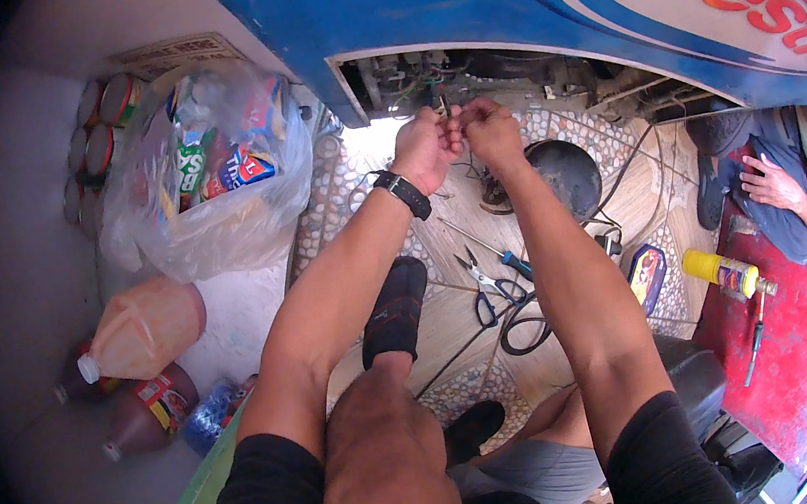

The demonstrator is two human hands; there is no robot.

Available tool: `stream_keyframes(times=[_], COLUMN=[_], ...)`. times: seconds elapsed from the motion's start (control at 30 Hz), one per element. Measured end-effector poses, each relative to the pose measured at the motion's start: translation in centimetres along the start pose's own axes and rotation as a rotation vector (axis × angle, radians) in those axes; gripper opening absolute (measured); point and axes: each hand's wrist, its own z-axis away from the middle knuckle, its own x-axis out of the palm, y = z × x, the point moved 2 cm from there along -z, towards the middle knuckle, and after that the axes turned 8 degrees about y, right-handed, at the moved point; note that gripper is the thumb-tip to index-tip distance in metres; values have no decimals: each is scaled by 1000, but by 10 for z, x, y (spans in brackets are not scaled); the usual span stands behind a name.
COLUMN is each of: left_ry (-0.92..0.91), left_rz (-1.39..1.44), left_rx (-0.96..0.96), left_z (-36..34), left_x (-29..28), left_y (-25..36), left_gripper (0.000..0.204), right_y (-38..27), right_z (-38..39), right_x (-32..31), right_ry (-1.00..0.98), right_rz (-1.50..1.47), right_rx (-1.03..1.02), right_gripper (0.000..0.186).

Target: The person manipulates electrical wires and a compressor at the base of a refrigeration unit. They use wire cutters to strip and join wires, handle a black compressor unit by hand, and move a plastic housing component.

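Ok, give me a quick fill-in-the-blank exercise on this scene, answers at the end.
The cabinet in front of the left hand and right hand is mostly ____ in colour.
The dark watch is on the person's ____ wrist.
On the floor beside the screwdriver lies a pair of loop-handled ____.
The canister lying on the red surface is mostly ____ in colour.

Missing words: blue; left; scissors; yellow.

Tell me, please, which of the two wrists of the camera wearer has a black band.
The left hand's wrist: a black band circles it, whereas the right hand's wrist is bare.
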Motion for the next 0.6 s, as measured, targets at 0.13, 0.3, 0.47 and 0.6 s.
stream_keyframes(times=[0.13,0.3,0.47,0.6], left_ry=[-47,23,306,92], left_rz=[54,-498,-1108,-642], left_rx=[-85,24,569,409], left_z=[6,16,20,11], left_x=[-3,-1,-11,-12], left_y=[4,25,33,22], left_gripper=[21,26,29,37], right_y=[11,18,-1,-1], right_z=[5,8,28,37], right_x=[9,-2,0,-1], right_ry=[-136,-353,-489,-527], right_rz=[-67,-149,-390,-634], right_rx=[-78,-162,33,181], right_gripper=[13,19,13,16])
